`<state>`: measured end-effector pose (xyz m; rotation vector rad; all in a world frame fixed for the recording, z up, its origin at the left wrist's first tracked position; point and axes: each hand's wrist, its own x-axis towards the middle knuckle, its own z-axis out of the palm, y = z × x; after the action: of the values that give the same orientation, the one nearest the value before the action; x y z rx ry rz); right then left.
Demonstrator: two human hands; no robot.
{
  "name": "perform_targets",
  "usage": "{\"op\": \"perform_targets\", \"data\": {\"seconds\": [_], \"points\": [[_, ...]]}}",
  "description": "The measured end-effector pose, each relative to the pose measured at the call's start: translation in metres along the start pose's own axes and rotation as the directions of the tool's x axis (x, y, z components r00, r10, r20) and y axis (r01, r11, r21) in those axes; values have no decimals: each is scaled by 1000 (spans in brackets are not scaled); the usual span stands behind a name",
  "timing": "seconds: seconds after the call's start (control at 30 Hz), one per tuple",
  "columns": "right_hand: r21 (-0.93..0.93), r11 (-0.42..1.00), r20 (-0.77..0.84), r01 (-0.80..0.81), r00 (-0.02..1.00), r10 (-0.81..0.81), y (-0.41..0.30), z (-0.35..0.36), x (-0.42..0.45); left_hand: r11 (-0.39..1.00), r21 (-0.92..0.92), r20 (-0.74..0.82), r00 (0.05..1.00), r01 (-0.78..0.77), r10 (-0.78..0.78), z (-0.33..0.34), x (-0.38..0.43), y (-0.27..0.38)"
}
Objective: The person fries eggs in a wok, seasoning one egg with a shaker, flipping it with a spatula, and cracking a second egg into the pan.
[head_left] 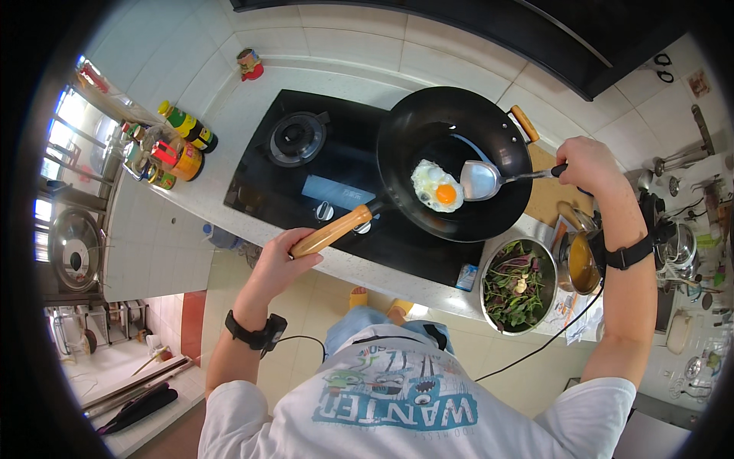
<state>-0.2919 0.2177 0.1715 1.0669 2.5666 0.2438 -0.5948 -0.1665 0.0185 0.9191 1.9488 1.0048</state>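
My left hand [285, 260] grips the long wooden handle [332, 232] of a black wok [401, 143], which stands over the right side of the gas hob. In the wok lies a fried egg [437, 186] with white edges and a whole orange yolk. My right hand [590, 163] is closed around the dark handle of a metal wok spatula [481, 181]. The spatula's blade rests inside the wok at the egg's right edge; whether it reaches under the egg cannot be told.
The black glass hob [258, 189] has a bare burner [297, 139] on the left. A steel bowl [549, 310] of leafy greens and garlic stands near the front edge, beside a pot of yellow liquid [585, 264]. Sauce bottles [186, 126] crowd the left counter. The range hood [516, 40] overhangs the back.
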Motion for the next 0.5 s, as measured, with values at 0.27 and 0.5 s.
{"op": "perform_targets", "data": {"seconds": [0.27, 0.5], "points": [[39, 999, 37, -20, 999, 19, -1, 2, 7, 1000, -27, 8, 1000, -2, 3, 0, 0, -3], [58, 998, 12, -23, 1000, 23, 1, 6, 9, 999, -32, -9, 1000, -4, 4, 2, -1, -2]]}}
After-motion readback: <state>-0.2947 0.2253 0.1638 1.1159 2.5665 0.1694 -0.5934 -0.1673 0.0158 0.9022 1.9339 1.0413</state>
